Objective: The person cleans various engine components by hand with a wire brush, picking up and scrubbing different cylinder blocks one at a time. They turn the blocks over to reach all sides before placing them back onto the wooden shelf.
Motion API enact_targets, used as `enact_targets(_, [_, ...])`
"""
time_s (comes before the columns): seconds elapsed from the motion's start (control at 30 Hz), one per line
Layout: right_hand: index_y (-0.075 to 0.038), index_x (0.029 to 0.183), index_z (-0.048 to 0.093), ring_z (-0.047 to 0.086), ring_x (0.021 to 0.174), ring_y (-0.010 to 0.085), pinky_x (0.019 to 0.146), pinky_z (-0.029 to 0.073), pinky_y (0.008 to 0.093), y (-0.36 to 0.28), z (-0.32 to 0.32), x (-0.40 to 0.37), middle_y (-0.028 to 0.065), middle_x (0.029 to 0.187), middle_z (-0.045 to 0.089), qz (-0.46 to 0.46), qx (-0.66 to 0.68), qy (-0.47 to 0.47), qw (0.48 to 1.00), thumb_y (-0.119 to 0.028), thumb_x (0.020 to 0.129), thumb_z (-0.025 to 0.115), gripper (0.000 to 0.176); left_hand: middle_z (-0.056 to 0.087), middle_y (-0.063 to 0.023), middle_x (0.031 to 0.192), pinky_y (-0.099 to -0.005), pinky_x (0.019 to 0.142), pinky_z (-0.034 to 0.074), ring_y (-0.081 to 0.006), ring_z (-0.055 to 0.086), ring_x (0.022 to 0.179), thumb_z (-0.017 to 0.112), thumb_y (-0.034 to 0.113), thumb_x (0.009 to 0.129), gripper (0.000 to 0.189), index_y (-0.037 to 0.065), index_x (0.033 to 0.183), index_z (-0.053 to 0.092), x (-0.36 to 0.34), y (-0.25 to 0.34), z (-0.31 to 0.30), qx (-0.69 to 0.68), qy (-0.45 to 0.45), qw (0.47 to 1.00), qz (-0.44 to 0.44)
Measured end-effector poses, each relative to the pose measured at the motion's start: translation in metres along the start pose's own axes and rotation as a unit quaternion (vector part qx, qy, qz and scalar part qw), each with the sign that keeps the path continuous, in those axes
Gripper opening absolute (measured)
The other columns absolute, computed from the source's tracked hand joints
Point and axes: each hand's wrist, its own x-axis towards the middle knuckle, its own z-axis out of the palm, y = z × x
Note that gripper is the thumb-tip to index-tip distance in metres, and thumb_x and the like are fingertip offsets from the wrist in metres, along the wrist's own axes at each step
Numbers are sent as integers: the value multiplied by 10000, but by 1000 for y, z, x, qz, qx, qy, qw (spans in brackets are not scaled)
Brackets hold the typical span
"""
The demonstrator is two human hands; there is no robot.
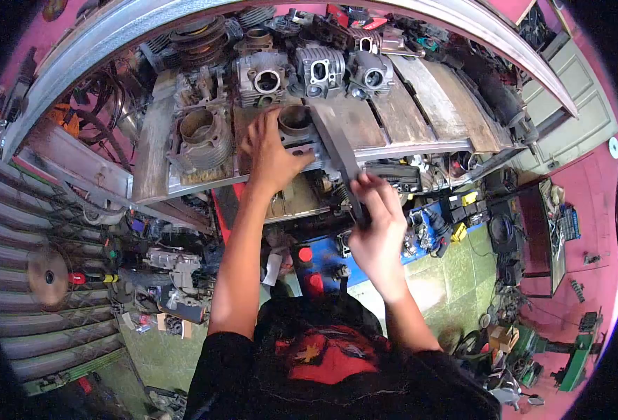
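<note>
A cylinder (pixel 296 131) sits at upper center of the frame, near the front edge of a plank-topped counter (pixel 401 113), directly beyond a worker's hands and closest to the left hand (pixel 270 155). That hand is partly open, fingers arched along the cylinder's left side and thumb spread toward its near side; how firmly it grips cannot be told. The right hand (pixel 379 222), lower and to the right, is closed around the near end of a long, flat bar (pixel 338 145). The bar's long axis slants from the hand toward the upper left, its far end at the cylinder's right side; whether the two touch is unclear.

The cylinder appears upright, its round, dark bore facing up within a dull gray metal rim. The bar is dark gray, straight-edged and slightly blurred, with a blackish near end. A larger, finned cylinder block (pixel 202 155) stands to the left, its bore rim brownish, while three engine heads (pixel 265 63) line up behind, their round openings turned toward the worker (pixel 333 360).
</note>
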Motion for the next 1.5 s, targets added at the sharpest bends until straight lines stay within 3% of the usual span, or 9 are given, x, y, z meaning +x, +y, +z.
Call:
enact_targets(0.23, [49, 1112, 698, 649, 1127, 454, 987, 536, 479, 17, 53, 87, 232, 1172, 685, 21, 37, 9, 999, 175, 716, 565, 436, 516, -145, 1512, -634, 1184, 253, -413, 410, 1443, 952, 309, 633, 1021, 110, 1502, 453, 1, -2, 0, 0, 6, 1000, 10])
enact_targets(0.47, [43, 1180, 687, 613, 1122, 430, 985, 511, 517, -2, 0, -6, 190, 1189, 669, -6, -5, 12, 1000, 152, 602, 638, 591, 529, -151, 1491, -638, 1171, 268, -421, 422, 1425, 931, 283, 641, 974, 99, 1479, 470, 1, -3, 2, 0, 22, 1000, 7])
enact_targets(0.7, [54, 1114, 680, 604, 1084, 443, 976, 520, 498, 26, 58, 92, 222, 1148, 663, 10, -6, 11, 1000, 127, 637, 662, 482, 555, -155, 1471, -654, 1166, 252, -419, 425, 1423, 954, 338, 620, 1017, 102, 1483, 470, 1, -3, 0, 5, 17, 1000, 23])
enact_targets(0.93, [13, 1197, 710, 618, 1074, 406, 961, 517, 478, 10, -9, 2, 174, 1169, 677, 7, 2, -3, 1000, 156, 652, 610, 572, 538, -144, 1531, -651, 1201, 210, -413, 386, 1477, 958, 374, 618, 1067, 108, 1519, 453, 2, -7, 2, 11, 11, 1000, 2])
enact_targets(1.1, [-9, 1239, 706, 631, 1120, 379, 996, 500, 473, 20, -35, -24, 161, 1189, 685, 42, -11, 5, 999, 160, 660, 599, 613, 524, -158, 1570, -667, 1211, 185, -413, 368, 1497, 944, 565, 659, 1059, 96, 1513, 528, 1, -2, -6, 31, 22, 999, 39])
enact_targets(1.23, [18, 1254, 681, 627, 1252, 404, 1131, 472, 481, 22, -34, -24, 198, 1244, 672, 59, 2, 32, 998, 199, 669, 557, 625, 589, -190, 1450, -651, 1162, 244, -420, 440, 1399, 886, 674, 700, 904, 69, 1337, 675, 3, 47, -10, 140, 85, 983, -82])
enact_targets(1.27, [18, 1270, 671, 626, 1254, 412, 1134, 476, 481, 22, -35, -24, 207, 1271, 661, 59, 16, 48, 997, 200, 670, 559, 637, 619, -194, 1325, -641, 1115, 276, -402, 466, 1328, 889, 621, 734, 794, 17, 1217, 711, 5, 51, -1, 200, 144, 968, -51])
enact_targets(1.37, [11, 1333, 639, 625, 1261, 428, 1129, 491, 472, 27, -36, -25, 226, 1348, 628, 45, 22, 68, 996, 201, 672, 563, 693, 616, -188, 1262, -641, 1085, 282, -391, 461, 1298, 904, 553, 750, 730, -27, 1151, 718, 17, 61, 14, 244, 105, 957, -113])
enact_targets(1.5, [-1, 1370, 629, 617, 1280, 435, 1144, 479, 473, 33, -41, -27, 225, 1371, 624, 50, 27, 88, 994, 196, 674, 565, 726, 608, -176, 1255, -613, 1059, 295, -378, 446, 1293, 909, 496, 767, 678, -48, 1129, 729, 23, 52, 13, 219, 90, 970, -60])
